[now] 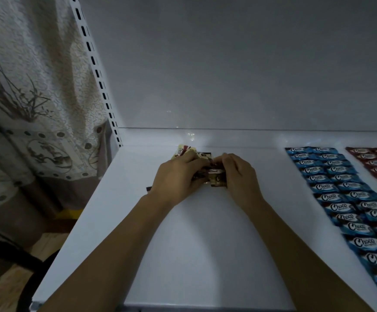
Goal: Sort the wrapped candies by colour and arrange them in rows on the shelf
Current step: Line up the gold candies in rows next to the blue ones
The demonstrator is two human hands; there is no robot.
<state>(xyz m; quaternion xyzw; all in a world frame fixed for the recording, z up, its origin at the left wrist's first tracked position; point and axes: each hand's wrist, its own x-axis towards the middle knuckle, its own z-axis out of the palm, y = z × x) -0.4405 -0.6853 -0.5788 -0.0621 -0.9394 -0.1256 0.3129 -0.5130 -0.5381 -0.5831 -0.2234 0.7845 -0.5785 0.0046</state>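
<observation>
Brown candies [215, 177] in the tight curled grip of left hand [178, 176] and right hand [239, 174]

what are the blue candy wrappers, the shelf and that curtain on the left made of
Blue candy wrappers: probably thin plastic film, glossy, with printed logos and light catching on the puffed surfaces.
Shelf: likely painted metal, smooth white, with a faint sheen near the back.
Curtain: fabric, matte, hanging in soft folds with a printed pattern.

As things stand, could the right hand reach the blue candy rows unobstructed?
Probably yes: only bare shelf lies between the right hand and the blue candy rows, though its fingers are gripping the candy pile.
</observation>
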